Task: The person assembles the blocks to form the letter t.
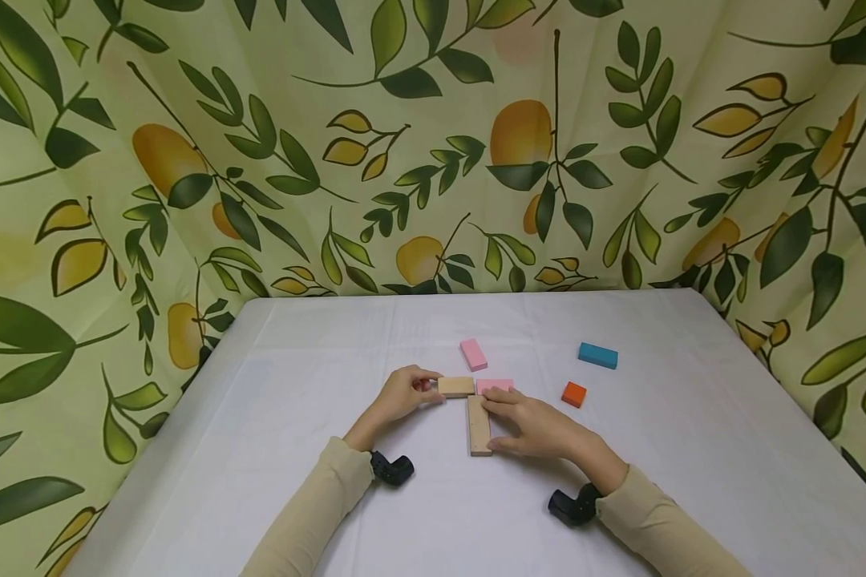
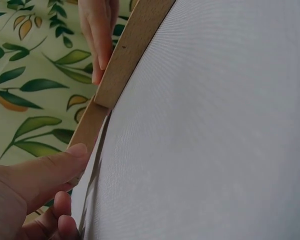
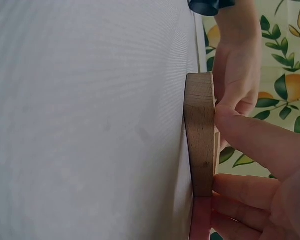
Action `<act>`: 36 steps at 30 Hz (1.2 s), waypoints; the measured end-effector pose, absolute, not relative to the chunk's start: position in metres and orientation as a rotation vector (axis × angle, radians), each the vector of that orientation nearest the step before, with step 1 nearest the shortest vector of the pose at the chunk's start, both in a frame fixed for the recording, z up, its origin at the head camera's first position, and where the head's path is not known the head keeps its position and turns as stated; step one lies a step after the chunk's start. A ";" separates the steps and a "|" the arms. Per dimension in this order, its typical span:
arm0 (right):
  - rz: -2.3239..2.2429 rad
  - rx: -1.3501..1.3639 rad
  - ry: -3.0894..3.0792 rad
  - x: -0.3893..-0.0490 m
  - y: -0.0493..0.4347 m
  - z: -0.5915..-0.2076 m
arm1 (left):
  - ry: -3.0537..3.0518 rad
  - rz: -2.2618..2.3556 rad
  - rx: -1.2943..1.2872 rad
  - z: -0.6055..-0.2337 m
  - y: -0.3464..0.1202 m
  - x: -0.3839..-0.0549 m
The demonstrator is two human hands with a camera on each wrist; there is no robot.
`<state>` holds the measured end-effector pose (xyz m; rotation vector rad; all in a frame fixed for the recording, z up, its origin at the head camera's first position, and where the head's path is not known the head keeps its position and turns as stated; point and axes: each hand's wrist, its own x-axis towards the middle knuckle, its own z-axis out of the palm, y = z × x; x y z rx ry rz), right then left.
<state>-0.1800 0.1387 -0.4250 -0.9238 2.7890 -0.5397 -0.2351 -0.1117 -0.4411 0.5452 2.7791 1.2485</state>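
My left hand (image 1: 400,396) pinches the left end of a short wooden block (image 1: 456,387) that lies crosswise on the table. In the left wrist view its thumb presses on that block's side. My right hand (image 1: 537,426) rests along the right side of a longer wooden block (image 1: 479,429), which points toward me. Its thumb touches near the close end; its fingertips are at the far end, beside a pink block (image 1: 503,384). The pink block lies in line with the short wooden one, and the long block meets them from below, like a T.
A second pink block (image 1: 473,354) lies just behind the arrangement. To the right are a small orange block (image 1: 573,394) and a blue block (image 1: 597,355). The table (image 1: 296,344) has a white cloth, with a leaf-patterned curtain (image 1: 433,160) behind it.
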 end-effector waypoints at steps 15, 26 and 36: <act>-0.554 -0.918 2.789 -0.180 0.139 -0.425 | 2.785 1.164 0.562 -0.441 -0.109 -0.237; -0.544 -0.916 2.803 -0.179 0.138 -0.425 | 2.796 1.085 0.538 -0.440 -0.107 -0.237; -0.546 -0.900 2.791 -0.181 0.139 -0.427 | 2.779 1.064 0.489 -0.437 -0.105 -0.237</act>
